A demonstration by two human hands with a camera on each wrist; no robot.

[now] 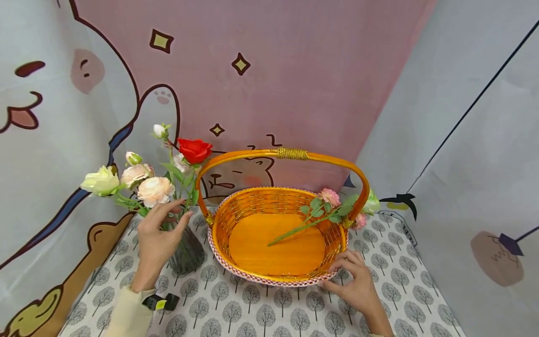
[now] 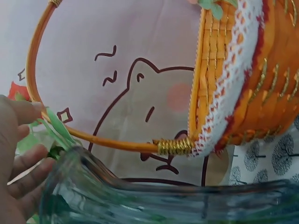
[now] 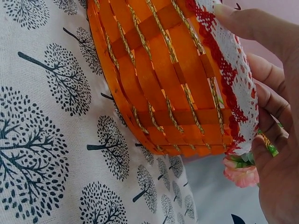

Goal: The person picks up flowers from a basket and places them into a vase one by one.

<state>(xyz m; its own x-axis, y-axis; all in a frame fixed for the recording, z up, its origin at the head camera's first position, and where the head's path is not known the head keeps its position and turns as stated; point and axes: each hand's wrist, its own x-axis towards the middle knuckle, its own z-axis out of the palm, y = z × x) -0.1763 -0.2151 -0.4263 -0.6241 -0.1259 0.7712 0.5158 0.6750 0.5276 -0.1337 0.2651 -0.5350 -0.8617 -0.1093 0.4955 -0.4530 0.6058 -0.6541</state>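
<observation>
My left hand (image 1: 156, 241) is at the mouth of a glass vase (image 1: 188, 255), thumb and fingers apart beside the flower stems. In the left wrist view, those fingers (image 2: 30, 161) lie near green leaves just above the vase's rim. The vase holds a red rose (image 1: 195, 150), peach blooms (image 1: 156, 191), a pale green-yellow rose (image 1: 101, 181) and small buds. With my right hand (image 1: 355, 285) I grip the lace-trimmed rim of an orange woven basket (image 1: 269, 257), thumb outside and fingers inside. A stem with pink flowers (image 1: 329, 197) lies across the basket's right side.
The basket's tall handle (image 1: 248, 154), wrapped in gold cord, arches above it. A pale green-white bloom (image 1: 372, 204) pokes out past the handle's right end. A tree-print cloth (image 1: 265, 316) covers the table, with cartoon-printed curtains (image 1: 294, 84) behind and at both sides.
</observation>
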